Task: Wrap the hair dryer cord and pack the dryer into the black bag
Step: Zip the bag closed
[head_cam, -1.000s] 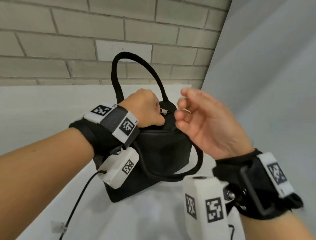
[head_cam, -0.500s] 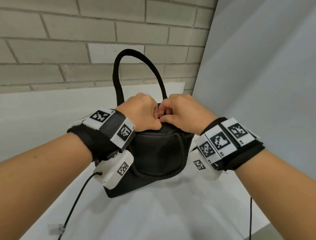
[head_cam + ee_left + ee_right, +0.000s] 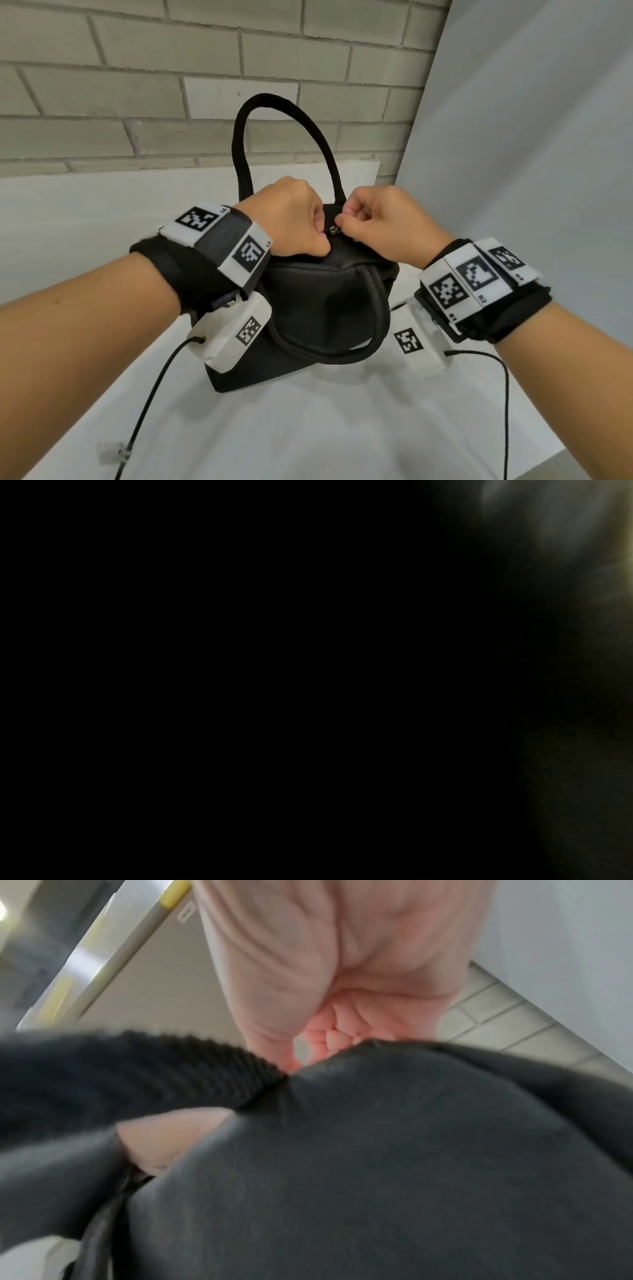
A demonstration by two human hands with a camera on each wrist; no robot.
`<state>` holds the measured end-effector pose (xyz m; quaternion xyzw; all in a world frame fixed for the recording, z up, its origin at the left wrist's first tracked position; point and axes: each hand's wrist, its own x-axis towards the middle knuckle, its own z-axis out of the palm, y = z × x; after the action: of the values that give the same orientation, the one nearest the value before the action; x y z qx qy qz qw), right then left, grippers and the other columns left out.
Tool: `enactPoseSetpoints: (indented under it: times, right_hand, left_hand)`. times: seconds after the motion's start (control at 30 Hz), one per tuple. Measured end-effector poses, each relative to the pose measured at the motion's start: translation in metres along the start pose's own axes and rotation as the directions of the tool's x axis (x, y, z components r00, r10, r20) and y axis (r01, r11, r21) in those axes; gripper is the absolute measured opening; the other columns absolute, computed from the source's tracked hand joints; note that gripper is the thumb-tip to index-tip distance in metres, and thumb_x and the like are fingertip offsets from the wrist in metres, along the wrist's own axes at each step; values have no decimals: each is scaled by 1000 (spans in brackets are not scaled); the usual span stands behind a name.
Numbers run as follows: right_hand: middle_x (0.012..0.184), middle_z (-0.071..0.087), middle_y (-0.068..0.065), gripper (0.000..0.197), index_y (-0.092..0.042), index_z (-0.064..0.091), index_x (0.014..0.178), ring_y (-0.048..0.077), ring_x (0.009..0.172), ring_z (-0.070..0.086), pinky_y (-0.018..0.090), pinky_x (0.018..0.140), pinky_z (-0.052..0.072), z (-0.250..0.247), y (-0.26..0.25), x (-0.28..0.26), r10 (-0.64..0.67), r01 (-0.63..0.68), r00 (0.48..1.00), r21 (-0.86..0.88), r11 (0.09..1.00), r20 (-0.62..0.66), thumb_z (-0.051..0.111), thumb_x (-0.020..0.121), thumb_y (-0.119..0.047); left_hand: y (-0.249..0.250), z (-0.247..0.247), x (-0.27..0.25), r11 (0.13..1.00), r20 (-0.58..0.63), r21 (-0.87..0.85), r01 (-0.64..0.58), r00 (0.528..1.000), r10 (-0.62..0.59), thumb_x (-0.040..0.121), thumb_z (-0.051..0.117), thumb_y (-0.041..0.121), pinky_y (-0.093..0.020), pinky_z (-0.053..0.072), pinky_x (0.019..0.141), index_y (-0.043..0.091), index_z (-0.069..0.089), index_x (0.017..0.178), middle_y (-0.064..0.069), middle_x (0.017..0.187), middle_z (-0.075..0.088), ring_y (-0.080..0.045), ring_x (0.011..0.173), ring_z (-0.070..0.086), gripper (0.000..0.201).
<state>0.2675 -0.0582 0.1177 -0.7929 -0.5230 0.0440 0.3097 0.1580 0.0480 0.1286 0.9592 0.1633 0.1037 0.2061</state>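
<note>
Black bag (image 3: pixel 318 308) upright on white surface (image 3: pixel 308 428), near brick wall. Left hand (image 3: pixel 291 219) curled, gripping bag top. Right hand (image 3: pixel 380 222) pinching metal zipper pull (image 3: pixel 333 229). Right wrist view alone shows curled palm above fabric; left wrist view dark. Wrist tags read L4, L5. Dryer not visible.

Almost the whole left wrist view is taken up by blackness. Only along the right edge is a dim, blurred grey-green patch (image 3: pixel 561 520) seen, brightest at the top; what it belongs to cannot be told.
</note>
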Motion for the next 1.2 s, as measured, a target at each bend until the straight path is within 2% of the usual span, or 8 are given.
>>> enactPoseSetpoints:
  times: [0.1,0.3,0.43,0.63,0.7,0.97,1.07,1.2]
  right_hand:
    - [54,55,-6,23,-23,52,61,7,53,51,23,61,45,-4,2,-1,101,-99,995,127,987,-7,58,83,-20]
    - [29,52,-10,27,-16,51,54,0,31,44,9,40,39,-11,17,5,234,-215,972,320,923,-21,61,79,-13]
    - [28,49,-7,28,-13,49,52,1,30,43,12,42,38,-13,50,-1,351,-320,934,282,904,-66,60,77,-10]
    - [44,52,-2,24,-13,49,56,2,33,44,10,36,34,18,90,-11,516,-504,857,242,829,16,59,78,-11]
    - [41,51,-1,25,-11,48,55,6,35,44,16,38,34,32,97,-15,550,-542,833,281,792,55,57,78,-8]
    - [43,43,5,30,-8,43,54,17,44,37,23,43,28,56,95,-26,646,-643,724,576,505,242,44,82,3]
    - [47,42,6,31,-8,44,54,16,44,40,25,49,34,56,93,-32,627,-630,726,639,442,282,45,83,3]
    - [61,52,7,16,-8,52,71,17,50,50,27,56,41,53,95,-36,599,-608,760,604,516,252,51,87,-12]
  left_hand:
    - [5,-5,1,999,39,6,36,999,-36,69,66,17,-25,50,66,17,61,66,5,64,57,-15,68,58,6]
    - [12,-15,7,998,122,17,55,991,-57,72,65,20,-14,42,55,22,59,61,7,66,58,-8,63,54,12]
    - [1,-25,4,992,145,9,130,981,-130,71,65,23,-17,46,62,21,65,66,6,71,64,-8,69,58,5]
    - [-1,-24,-2,988,138,-28,155,979,-150,70,64,21,-14,42,56,21,66,65,8,68,64,-5,65,56,5]
    - [1,-22,-1,990,129,-16,141,982,-137,70,64,20,-13,41,54,20,64,64,8,65,62,-6,62,55,6]
    - [0,-19,-2,994,109,-27,109,988,-106,71,64,18,-15,43,57,18,64,64,6,66,61,-7,63,55,7]
    - [-3,-17,-4,995,93,-36,90,992,-86,74,63,16,-13,43,59,14,66,74,7,69,60,-7,65,55,3]
    - [-5,-20,-13,999,40,-35,36,999,-35,77,62,17,-10,40,60,19,64,77,12,71,58,-5,67,54,4]
